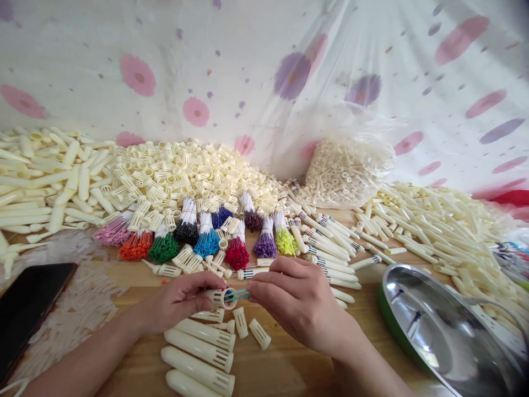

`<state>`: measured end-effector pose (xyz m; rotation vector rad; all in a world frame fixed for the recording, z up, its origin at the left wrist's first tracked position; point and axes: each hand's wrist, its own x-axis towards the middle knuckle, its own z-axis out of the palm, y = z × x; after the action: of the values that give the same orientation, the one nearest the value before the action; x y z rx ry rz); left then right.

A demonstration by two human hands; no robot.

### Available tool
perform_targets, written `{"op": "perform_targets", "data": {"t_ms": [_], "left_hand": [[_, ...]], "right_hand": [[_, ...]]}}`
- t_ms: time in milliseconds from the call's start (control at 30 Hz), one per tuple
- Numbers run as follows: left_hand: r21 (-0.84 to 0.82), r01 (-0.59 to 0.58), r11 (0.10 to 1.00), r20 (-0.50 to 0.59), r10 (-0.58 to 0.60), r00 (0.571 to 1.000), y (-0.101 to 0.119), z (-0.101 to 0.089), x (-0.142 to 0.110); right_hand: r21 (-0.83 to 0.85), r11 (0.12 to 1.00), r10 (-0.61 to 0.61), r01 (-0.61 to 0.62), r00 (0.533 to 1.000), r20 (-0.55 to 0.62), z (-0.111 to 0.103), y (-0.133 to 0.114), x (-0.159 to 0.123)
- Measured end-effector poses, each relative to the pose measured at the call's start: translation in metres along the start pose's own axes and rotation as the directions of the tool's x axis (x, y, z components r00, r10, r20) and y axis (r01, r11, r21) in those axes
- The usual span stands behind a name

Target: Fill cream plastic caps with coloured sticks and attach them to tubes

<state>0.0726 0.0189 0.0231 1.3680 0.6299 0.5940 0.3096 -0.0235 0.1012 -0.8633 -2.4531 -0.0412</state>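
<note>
My left hand [184, 300] pinches a cream slotted pen-barrel piece [217, 298] just above the table, its round open end turned right. Small coloured bits show inside that end. Closed fingers of my right hand [293, 300] grip thin light-blue prongs [242, 294], which reach into the opening; whether they are tweezers I cannot tell. Under my left hand, several long cream barrels [198, 361] lie side by side with slotted ends to the right. Loose slotted pieces [259, 333] lie between the hands. Behind them stand bundles of coloured-tipped sticks, including red ones [237, 251] and light-blue ones [206, 237].
Slotted pieces [177, 165] are heaped at the back, beside a clear bag of small parts [347, 171]. Cream barrels pile up left [37, 182] and right [421, 220]. A phone [33, 309] lies left on clear tubes [78, 314]. A metal pan [450, 325] stands right.
</note>
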Motion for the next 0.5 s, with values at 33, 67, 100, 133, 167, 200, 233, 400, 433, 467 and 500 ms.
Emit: {"op": "perform_targets", "data": {"t_ms": [33, 67, 100, 133, 167, 200, 233, 400, 433, 467, 500], "left_hand": [[-0.008, 0.01, 1.0, 0.002, -0.01, 1.0, 0.0003, 0.0004, 0.0002], [-0.012, 0.018, 1.0, 0.002, -0.018, 1.0, 0.0007, 0.0008, 0.0004], [-0.01, 0.025, 1.0, 0.001, -0.025, 1.0, 0.0012, 0.0012, 0.0006], [-0.004, 0.031, 1.0, -0.002, -0.031, 1.0, 0.0017, 0.0015, 0.0006], [0.004, 0.034, 0.999, -0.005, -0.034, 0.999, 0.0023, 0.0018, 0.0007], [0.011, 0.036, 0.999, -0.007, -0.036, 0.999, 0.0027, 0.0021, 0.0006], [0.019, 0.034, 0.999, -0.007, -0.034, 0.999, 0.0029, 0.0022, 0.0006], [0.162, -0.01, 0.987, -0.023, 0.014, 1.0, 0.0009, -0.0003, -0.0001], [0.215, -0.023, 0.976, -0.034, 0.031, 0.999, 0.0003, -0.0012, -0.0002], [0.267, -0.034, 0.963, -0.046, 0.048, 0.998, -0.0001, -0.0021, -0.0002], [0.313, -0.044, 0.949, -0.056, 0.064, 0.996, -0.0002, -0.0027, -0.0002]], "right_hand": [[-0.002, 1.0, -0.004, 0.004, 1.0, 0.008, 0.0011, 0.0002, 0.0006], [-0.003, 1.0, -0.006, 0.006, 1.0, 0.015, 0.0021, 0.0005, 0.0012], [-0.004, 1.0, -0.008, 0.008, 1.0, 0.021, 0.0029, 0.0008, 0.0017], [-0.002, 1.0, -0.008, 0.008, 1.0, 0.028, 0.0034, 0.001, 0.0019], [-0.001, 1.0, -0.008, 0.008, 0.999, 0.033, 0.0037, 0.001, 0.002], [0.0, 1.0, -0.006, 0.006, 0.999, 0.038, 0.0038, 0.0008, 0.0019], [0.003, 1.0, -0.004, 0.004, 0.999, 0.041, 0.0038, 0.0005, 0.0017], [0.027, 0.999, 0.026, -0.027, 0.999, 0.047, 0.0047, 0.0002, -0.0001], [0.03, 0.999, 0.042, -0.043, 0.998, 0.052, 0.0054, 0.0006, -0.0003], [0.032, 0.998, 0.057, -0.059, 0.997, 0.06, 0.0062, 0.0012, -0.0005], [0.034, 0.997, 0.07, -0.072, 0.995, 0.067, 0.0069, 0.0018, -0.0006]]}}
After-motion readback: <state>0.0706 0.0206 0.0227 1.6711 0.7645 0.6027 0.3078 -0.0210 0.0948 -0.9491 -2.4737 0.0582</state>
